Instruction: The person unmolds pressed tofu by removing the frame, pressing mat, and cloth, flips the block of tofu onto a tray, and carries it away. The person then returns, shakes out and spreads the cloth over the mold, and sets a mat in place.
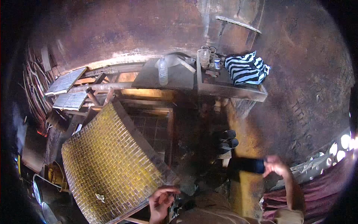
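My right hand (275,166) is at the lower right, its fingers closed on one end of a dark oblong object (252,165). Motion blur hides what kind of object it is. Down at the bottom middle, my left hand (162,204) has loosely curved fingers, and I see nothing held in them. Just beside it is the lower right corner of a yellow woven mat (112,160) with a dark border. The mat lies at a slant across the left foreground, and a small pale scrap (100,197) rests on it.
Along the wall, a dark bench (145,76) carries a plastic bottle (163,71), stacked cups (204,59) and a zebra-striped bag (247,69). Dark footwear (228,143) sits below. Sticks (35,84) lean at far left above glowing embers (41,133). Maroon cloth (309,198) lies at right.
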The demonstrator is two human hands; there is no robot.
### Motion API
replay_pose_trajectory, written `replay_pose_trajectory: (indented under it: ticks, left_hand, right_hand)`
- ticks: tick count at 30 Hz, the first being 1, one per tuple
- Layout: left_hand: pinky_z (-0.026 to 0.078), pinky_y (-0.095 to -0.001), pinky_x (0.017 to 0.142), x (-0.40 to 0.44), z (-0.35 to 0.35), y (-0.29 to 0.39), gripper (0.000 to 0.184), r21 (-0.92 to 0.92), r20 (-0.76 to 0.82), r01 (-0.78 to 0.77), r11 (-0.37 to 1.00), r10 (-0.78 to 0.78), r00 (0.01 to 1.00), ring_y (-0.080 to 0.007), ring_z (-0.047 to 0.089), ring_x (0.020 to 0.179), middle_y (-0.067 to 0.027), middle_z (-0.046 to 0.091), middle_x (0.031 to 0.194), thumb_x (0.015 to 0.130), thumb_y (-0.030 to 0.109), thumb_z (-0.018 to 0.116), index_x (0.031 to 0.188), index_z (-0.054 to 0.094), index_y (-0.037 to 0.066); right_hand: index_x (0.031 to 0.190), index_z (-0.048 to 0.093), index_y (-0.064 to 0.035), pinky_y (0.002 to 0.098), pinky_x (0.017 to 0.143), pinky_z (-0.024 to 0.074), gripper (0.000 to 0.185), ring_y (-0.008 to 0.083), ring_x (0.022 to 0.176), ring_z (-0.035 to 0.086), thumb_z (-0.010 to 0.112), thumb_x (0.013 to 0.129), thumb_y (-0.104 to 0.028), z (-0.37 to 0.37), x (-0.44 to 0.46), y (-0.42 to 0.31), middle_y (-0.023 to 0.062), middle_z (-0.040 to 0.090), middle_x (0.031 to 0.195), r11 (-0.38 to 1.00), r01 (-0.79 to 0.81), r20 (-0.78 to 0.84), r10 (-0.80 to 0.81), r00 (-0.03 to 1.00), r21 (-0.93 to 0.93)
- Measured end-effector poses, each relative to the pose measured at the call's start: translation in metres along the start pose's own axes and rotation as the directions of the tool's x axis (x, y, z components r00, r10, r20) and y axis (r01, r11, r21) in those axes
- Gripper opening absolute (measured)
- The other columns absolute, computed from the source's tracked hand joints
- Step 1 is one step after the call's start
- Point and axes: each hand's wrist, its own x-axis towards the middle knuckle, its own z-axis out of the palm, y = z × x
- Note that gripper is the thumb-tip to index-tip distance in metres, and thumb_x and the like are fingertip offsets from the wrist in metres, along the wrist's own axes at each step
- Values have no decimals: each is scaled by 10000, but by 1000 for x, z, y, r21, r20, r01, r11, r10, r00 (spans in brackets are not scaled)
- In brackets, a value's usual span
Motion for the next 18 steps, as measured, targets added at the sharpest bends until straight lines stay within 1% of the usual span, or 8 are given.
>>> replay_pose_trajectory:
  ticks: [1, 3, 5, 7, 13, 15, 17, 18]
  left_hand:
    - [472, -388, 799, 7, 3, -3, 264, 1, 1, -2, 1000, 2, 1000, -270, 599, 872, -188, 609, 934, 785, 117, 630, 951, 559, -76]
    - [474, -386, 792, 22, 8, -7, 317, -31, 22, -169, 985, 170, 985, -265, 600, 866, -186, 609, 921, 778, 169, 634, 965, 552, -74]
    - [473, -380, 792, 38, 24, -6, 349, 70, -38, -182, 981, 185, 982, -259, 605, 849, -179, 613, 917, 772, 201, 632, 978, 547, -67]
    - [471, -373, 795, 52, 39, -7, 343, 28, -75, -207, 978, 209, 975, -251, 607, 847, -171, 618, 918, 776, 201, 628, 988, 547, -56]
    - [464, -348, 797, 81, 81, -15, 311, 167, -148, -212, 963, 237, 960, -236, 604, 858, -153, 622, 925, 804, 212, 617, 992, 558, -28]
    - [463, -332, 788, 82, 88, -19, 303, 222, -143, -218, 950, 253, 957, -222, 601, 853, -143, 623, 925, 804, 206, 619, 994, 560, -23]
    - [460, -320, 781, 79, 92, -23, 290, 218, -211, -189, 958, 235, 949, -211, 598, 853, -137, 622, 921, 808, 197, 615, 988, 559, -24]
    - [461, -322, 780, 77, 92, -23, 286, 256, -233, -184, 949, 246, 941, -213, 597, 855, -138, 621, 920, 810, 195, 613, 980, 559, -28]
  right_hand:
    - [1079, 541, 12, 415, 584, 570, 293, 195, 675, 623, 597, 855, -168, 8, 31, -28, 58, 599, 830, 993, 114, -29, -113, 993, 40]
    - [1095, 529, 2, 403, 610, 571, 281, 190, 684, 618, 567, 872, -164, 1, 98, -58, 72, 611, 883, 948, 314, -219, -296, 930, 54]
    - [1094, 530, -7, 390, 649, 566, 263, 190, 726, 621, 542, 885, -166, -9, 173, -89, 85, 614, 911, 872, 482, -300, -439, 847, 84]
    - [1071, 532, -9, 375, 676, 560, 231, 209, 776, 622, 523, 892, -154, -10, 240, -126, 108, 613, 940, 787, 574, -261, -518, 814, 228]
    - [1066, 498, 9, 392, 703, 559, 241, 273, 842, 622, 492, 909, -175, -12, 431, -179, 163, 600, 956, 778, 497, -150, -479, 865, 385]
    - [1072, 475, 34, 407, 742, 556, 271, 302, 864, 620, 482, 912, -185, 5, 462, -187, 191, 597, 963, 814, 390, -144, -365, 920, 431]
    - [1068, 462, 56, 410, 783, 551, 295, 322, 892, 616, 471, 920, -199, 13, 483, -187, 219, 590, 985, 838, 339, -78, -339, 938, 429]
    - [1073, 455, 63, 409, 793, 550, 310, 327, 901, 615, 464, 926, -209, 18, 493, -185, 228, 585, 997, 833, 334, -140, -303, 942, 441]
